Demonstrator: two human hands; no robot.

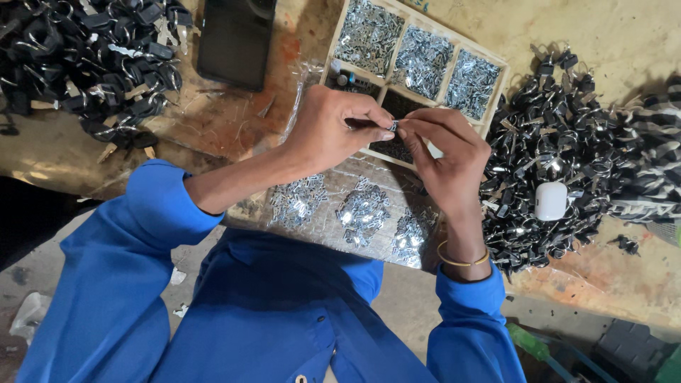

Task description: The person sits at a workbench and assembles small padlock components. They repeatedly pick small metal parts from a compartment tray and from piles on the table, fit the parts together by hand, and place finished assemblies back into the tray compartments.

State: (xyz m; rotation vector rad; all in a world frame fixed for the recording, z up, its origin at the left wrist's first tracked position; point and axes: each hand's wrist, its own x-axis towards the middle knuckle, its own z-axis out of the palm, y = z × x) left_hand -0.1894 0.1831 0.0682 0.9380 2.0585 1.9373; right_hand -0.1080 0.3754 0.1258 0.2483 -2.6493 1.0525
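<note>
My left hand and my right hand meet fingertip to fingertip above the bench, both pinching a small metal part between them. The part is tiny and mostly hidden by my fingers. Just beyond my hands sits a wooden compartment tray filled with small shiny metal pieces. Below my hands, several little heaps of similar metal pieces lie on a clear plastic sheet. I wear blue sleeves, and a thin gold bangle circles my right wrist.
A big pile of black parts with metal rings lies to the right, with a small white case on it. Another black pile fills the far left. A dark flat device lies beside the tray. The bench edge runs near my body.
</note>
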